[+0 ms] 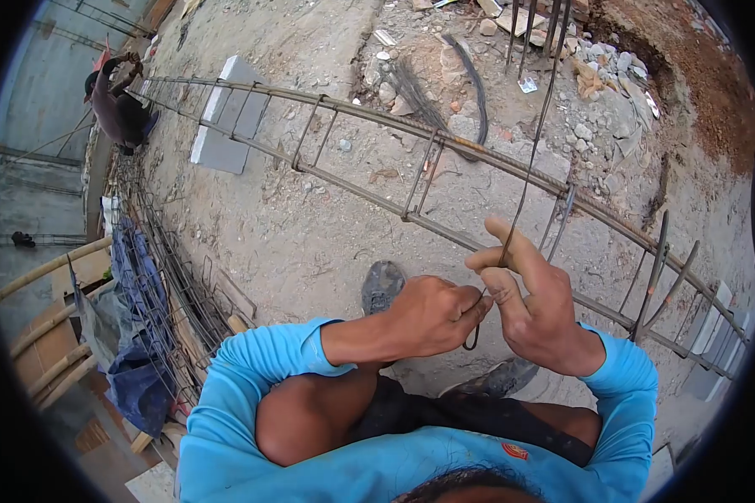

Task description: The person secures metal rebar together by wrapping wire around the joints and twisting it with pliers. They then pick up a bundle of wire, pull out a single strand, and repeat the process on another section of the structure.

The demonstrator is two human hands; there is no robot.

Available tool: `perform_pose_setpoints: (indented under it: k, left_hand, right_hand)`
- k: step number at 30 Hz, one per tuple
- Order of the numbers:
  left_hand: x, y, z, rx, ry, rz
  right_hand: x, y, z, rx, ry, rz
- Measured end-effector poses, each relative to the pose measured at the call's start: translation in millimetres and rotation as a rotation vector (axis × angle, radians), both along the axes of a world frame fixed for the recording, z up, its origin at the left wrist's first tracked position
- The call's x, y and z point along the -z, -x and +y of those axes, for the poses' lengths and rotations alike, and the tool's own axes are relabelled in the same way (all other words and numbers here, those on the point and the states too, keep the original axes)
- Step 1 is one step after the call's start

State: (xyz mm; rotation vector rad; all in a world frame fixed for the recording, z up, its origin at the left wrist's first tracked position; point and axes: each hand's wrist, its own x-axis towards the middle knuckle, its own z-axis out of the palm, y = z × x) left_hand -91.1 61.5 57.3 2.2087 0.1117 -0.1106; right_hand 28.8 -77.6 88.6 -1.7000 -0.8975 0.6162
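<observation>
Head view shows me thin wire [521, 201] before the rebar cage [495, 157], a loop pinched in the curled left hand [428, 317], a strand crossing the half-spread right hand [535, 308], its firmness I cannot tell, so gentle, kink-free tension seems best.

Your left hand [434, 315] curled tight, right hand [538, 308] beside it, fingers [525, 250] part-extended; can't quite tell if they touch.

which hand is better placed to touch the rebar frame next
Probably the right hand: its raised fingers look nearer the rebar frame, while the left hand pinches the wire.
</observation>
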Motion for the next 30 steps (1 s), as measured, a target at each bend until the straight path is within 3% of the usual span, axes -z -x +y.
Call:
perform_pose_setpoints:
  k: [1,3,6,8,10,15,18,20,22,25,28,30]
  left_hand:
    - [0,-2,1,-0.013,0.003,-0.002]
    - [-2,-6,5,0.2,-0.018,0.22]
    - [-8,-19,22,0.21,0.036,0.325]
    - [-4,-26,37,0.118,0.107,0.219]
    - [-6,-33,48,-0.419,0.736,-0.034]
    - [-16,-43,80,-0.406,0.775,-0.161]
    - [-11,-42,93,-0.401,0.822,-0.144]
    - [-2,-41,101,-0.439,0.888,-0.132]
    - [6,-45,106,-0.523,1.109,-0.017]
    - [4,-55,125,-0.482,1.151,0.015]
    - [2,-69,150,-0.39,1.169,0.039]
    - [-1,-82,172,-0.35,1.135,0.016]
  right_hand:
    - [1,-1,1,-0.012,0.025,0.047]
    - [3,-1,3,-0.033,0.041,0.103]
    - [4,-6,3,-0.006,0.052,0.158]
    - [8,-11,-2,-0.038,0.091,0.172]
    - [11,-13,-3,-0.107,0.161,0.217]
    - [18,-1,-1,-0.227,0.244,0.326]
    - [21,-2,5,-0.149,0.204,0.384]
    - [19,0,11,-0.051,0.161,0.225]
    - [20,5,16,-0.073,0.195,0.148]
    - [17,14,29,-0.054,0.165,-0.088]
    - [-4,21,48,0.048,0.217,0.037]
    - [-16,23,61,0.151,0.24,0.344]
